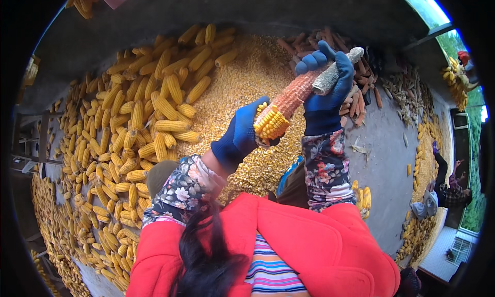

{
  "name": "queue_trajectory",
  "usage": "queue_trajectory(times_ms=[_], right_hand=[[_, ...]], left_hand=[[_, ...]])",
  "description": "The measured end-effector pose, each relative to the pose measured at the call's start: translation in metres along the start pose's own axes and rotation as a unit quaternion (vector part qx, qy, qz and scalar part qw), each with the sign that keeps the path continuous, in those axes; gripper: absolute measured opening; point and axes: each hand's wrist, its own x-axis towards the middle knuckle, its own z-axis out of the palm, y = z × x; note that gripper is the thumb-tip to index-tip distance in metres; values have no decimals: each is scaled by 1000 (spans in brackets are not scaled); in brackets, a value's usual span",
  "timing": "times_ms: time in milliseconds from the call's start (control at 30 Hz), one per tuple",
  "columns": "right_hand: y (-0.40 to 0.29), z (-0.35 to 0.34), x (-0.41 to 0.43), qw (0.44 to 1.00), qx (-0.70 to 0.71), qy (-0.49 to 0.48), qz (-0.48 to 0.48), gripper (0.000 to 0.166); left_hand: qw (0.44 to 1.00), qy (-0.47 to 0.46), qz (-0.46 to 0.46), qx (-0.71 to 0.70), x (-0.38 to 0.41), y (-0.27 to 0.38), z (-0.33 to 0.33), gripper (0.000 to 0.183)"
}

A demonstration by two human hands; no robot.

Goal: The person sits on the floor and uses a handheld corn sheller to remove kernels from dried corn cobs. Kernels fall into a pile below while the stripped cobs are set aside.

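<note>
Before my chest, my left hand [244, 128], in a blue knitted glove, is closed around the lower end of a mostly stripped corn cob [296, 94]. Yellow kernels cling only to that end; the rest is bare and reddish. My right hand [330, 78], gloved too, is shut on a pale grey bare cob [335, 73], which lies across the upper part of the reddish cob. Under both hands spreads a heap of loose corn kernels [239, 84].
Many yellow ears of corn [137, 113] are piled at the left. Bare reddish cobs [357, 103] lie beyond my right hand, with dry husks [410, 92] beside them on the concrete floor [381, 154]. A person [456, 192] sits by more corn at the far right.
</note>
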Motion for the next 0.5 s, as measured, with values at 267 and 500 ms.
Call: queue_trajectory(times_ms=[267, 500], right_hand=[[0, 0, -2, 996, -85, 15, -21, 51], [14, -1, -14, 989, -135, -7, -62, 54]], left_hand=[[998, 54, 7, -27, -4, 27, 17, 52], [945, 34, 70, 316, -3, 3, -10, 26]])
